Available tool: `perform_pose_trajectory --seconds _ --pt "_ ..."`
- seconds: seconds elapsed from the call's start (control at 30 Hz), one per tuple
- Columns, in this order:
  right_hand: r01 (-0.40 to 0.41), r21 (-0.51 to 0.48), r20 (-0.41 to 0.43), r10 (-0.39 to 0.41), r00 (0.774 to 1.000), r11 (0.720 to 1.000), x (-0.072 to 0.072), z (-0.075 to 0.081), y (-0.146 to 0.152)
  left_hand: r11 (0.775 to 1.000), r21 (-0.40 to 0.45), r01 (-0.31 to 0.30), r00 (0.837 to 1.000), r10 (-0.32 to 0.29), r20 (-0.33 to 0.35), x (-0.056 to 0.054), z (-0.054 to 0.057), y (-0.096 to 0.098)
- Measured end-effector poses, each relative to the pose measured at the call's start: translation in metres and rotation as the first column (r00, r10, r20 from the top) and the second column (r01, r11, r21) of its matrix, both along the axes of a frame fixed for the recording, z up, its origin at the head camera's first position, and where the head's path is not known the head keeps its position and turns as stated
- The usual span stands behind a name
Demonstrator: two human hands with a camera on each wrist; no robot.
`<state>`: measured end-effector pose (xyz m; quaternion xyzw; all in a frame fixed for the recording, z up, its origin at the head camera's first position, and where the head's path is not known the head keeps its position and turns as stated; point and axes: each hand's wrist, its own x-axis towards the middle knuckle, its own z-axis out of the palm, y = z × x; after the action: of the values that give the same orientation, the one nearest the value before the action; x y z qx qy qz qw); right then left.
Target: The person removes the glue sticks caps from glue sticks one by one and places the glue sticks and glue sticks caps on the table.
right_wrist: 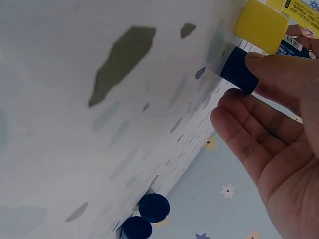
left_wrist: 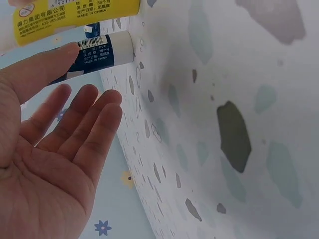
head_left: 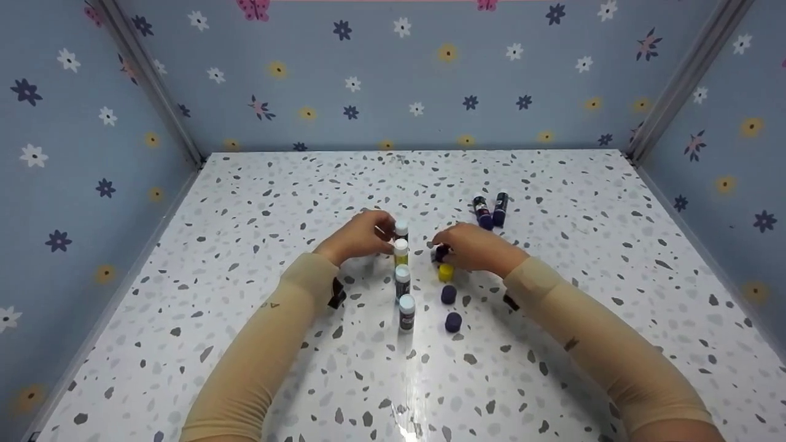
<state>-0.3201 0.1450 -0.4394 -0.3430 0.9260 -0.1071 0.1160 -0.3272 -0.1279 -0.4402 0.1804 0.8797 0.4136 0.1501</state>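
Several uncapped glue sticks stand upright in a line, white ends up: a near dark one (head_left: pixel 406 314), another dark one (head_left: pixel 402 283), a yellow one (left_wrist: pixel 75 19) and the farthest, a dark blue one (left_wrist: pixel 107 52). My left hand (head_left: pixel 362 234) is beside the farthest stick, its thumb overlapping that stick in the left wrist view and its other fingers loosely extended. My right hand (head_left: pixel 478 247) pinches a dark blue cap (right_wrist: pixel 239 69) low at the table surface. Next to this cap stands a yellow cap (right_wrist: pixel 261 26).
Two more dark blue caps, one in the middle (head_left: pixel 449 294) and one nearer (head_left: pixel 453 322), stand right of the line. Behind my right hand lie two capped dark glue sticks, a left one (head_left: pixel 482 210) and a right one (head_left: pixel 500 209). Flowered panels (head_left: pixel 393 80) enclose the speckled table (head_left: pixel 276 190).
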Motion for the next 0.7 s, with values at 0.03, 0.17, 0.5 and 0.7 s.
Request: perform_pose_trajectory --seconds 0.03,0.17,0.5,0.7 --pt "0.003 -0.001 0.001 -0.003 1.0 1.0 0.0 0.001 0.001 1.0 0.002 -0.002 1.0 0.002 0.0 0.0 0.0 -0.001" --pt "-0.006 -0.005 -0.029 0.006 1.0 1.0 -0.002 0.008 0.004 1.0 0.0 -0.016 1.0 0.016 -0.003 0.0 0.004 -0.005" --pt "0.087 -0.028 -0.119 -0.09 0.989 0.996 -0.013 0.039 0.018 0.998 0.012 -0.054 0.998 0.055 -0.03 0.001 0.021 -0.018" --pt "0.229 -0.048 -0.136 -0.233 0.963 0.972 -0.027 0.047 0.028 0.993 -0.005 -0.116 0.987 0.114 -0.115 0.006 0.027 -0.02"
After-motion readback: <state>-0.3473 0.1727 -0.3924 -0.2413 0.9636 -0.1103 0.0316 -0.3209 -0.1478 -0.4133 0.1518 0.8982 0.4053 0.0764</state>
